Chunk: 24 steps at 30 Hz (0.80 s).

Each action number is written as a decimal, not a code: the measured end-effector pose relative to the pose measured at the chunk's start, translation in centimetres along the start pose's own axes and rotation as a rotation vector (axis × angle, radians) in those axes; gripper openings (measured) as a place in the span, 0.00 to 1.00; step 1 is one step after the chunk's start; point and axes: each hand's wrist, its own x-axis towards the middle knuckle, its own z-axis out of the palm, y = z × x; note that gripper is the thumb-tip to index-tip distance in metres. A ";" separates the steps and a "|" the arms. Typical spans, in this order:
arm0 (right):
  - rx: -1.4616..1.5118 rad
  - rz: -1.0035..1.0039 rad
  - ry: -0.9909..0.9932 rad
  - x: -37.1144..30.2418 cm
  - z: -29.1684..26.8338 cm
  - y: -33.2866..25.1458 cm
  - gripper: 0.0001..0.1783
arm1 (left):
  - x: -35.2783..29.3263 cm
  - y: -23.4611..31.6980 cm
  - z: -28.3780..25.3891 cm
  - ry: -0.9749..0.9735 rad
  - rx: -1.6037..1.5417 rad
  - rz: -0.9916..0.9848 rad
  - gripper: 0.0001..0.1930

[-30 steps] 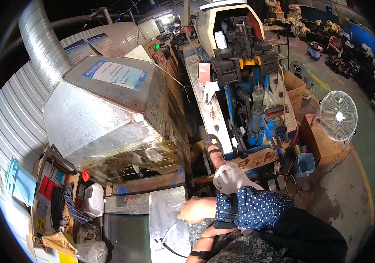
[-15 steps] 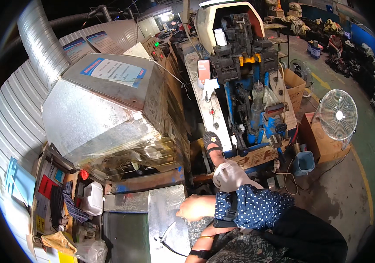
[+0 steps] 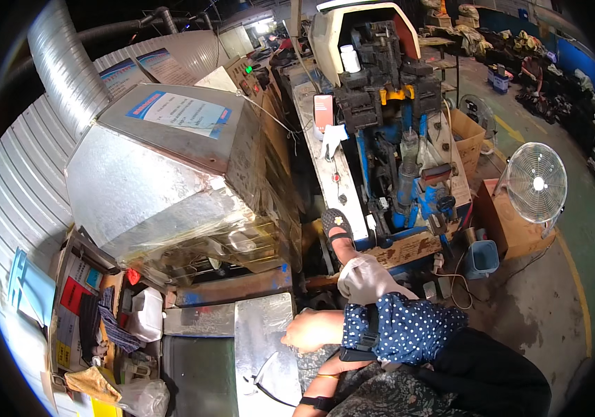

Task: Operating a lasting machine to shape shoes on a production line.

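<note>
Right hand (image 3: 313, 330) at metal plate (image 3: 264, 323) edge — hood (image 3: 137, 191) well apart.

Head view is the left fisheye of a side-by-side head-worn pair, upright, aimed down and forward, the wearer's hand (image 3: 315, 329) near at lower middle, metal hood (image 3: 141, 191) mid-range left, floor (image 3: 584, 208) receding right, straight edges bowing rimward.
</note>
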 end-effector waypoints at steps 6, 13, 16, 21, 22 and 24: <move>-0.044 0.033 -0.058 0.7 0.2 0.2 0.20 | 0.2 0.3 -0.5 0.001 0.030 -0.001 0.26; -0.012 0.002 0.025 0.0 -0.3 -0.5 0.17 | 3.6 4.3 -5.2 -0.010 0.064 0.008 0.26; 0.020 0.019 0.060 -0.8 -0.8 -0.8 0.14 | 0.4 0.2 -0.5 -0.009 0.084 0.016 0.25; 0.024 0.034 0.045 0.0 -0.3 -0.1 0.18 | 1.4 1.0 0.7 0.003 0.125 0.020 0.25; -0.013 0.071 -0.022 0.4 -0.3 0.0 0.19 | 1.5 0.8 0.9 0.005 0.134 0.021 0.25; -0.055 0.107 -0.089 0.7 -0.3 -0.1 0.20 | 1.2 0.4 0.2 0.010 0.149 0.023 0.25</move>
